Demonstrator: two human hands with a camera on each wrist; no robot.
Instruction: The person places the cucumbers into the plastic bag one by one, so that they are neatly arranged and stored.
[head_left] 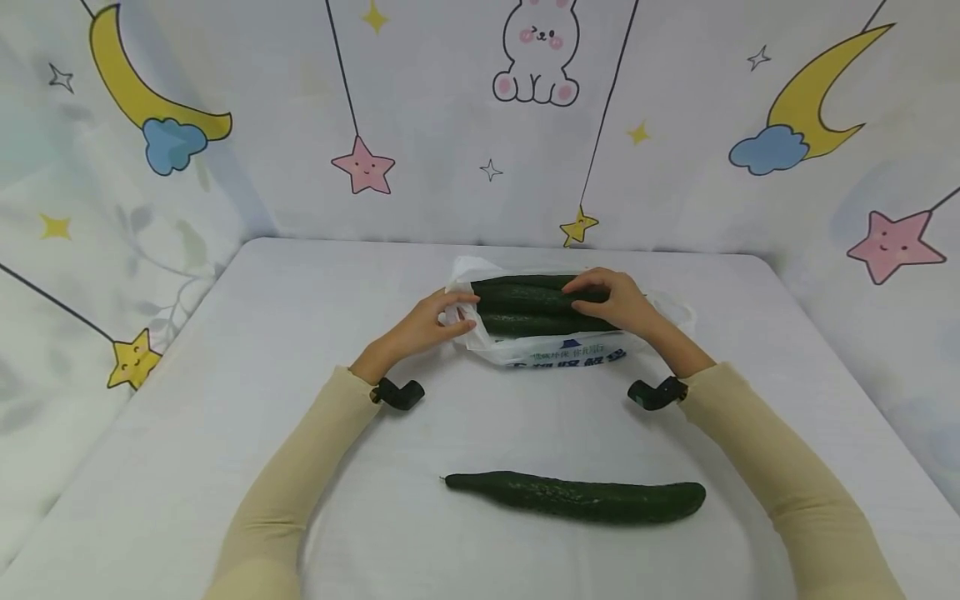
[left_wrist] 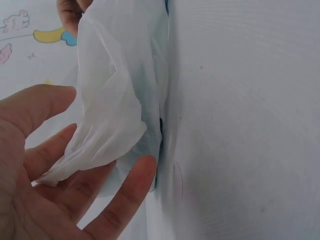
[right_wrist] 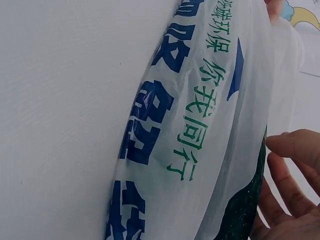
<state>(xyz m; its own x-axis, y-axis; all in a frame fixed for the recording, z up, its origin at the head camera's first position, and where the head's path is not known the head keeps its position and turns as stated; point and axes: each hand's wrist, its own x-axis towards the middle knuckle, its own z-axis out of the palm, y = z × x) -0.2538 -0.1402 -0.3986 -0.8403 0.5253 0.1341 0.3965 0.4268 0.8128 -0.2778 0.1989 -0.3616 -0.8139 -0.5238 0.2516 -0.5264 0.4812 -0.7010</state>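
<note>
In the head view, a thin white plastic bag lies on its side with several dark green cucumbers showing through its opening. At the bag's left end is my left hand, thumb and fingers spread. The left wrist view shows the bag's loose edge lying across some of these fingers, the thumb apart from it. My right hand is over the right part of the cucumbers, its fingertips at their surface and a gap between thumb and forefinger. One cucumber lies outside the bag, nearer to me.
A white cloth covers the table. Behind it stands a pale backdrop printed with moons, stars and a rabbit. Dark camera mounts sit at both wrists, over beige sleeves. Blue and green writing runs along the bag's side.
</note>
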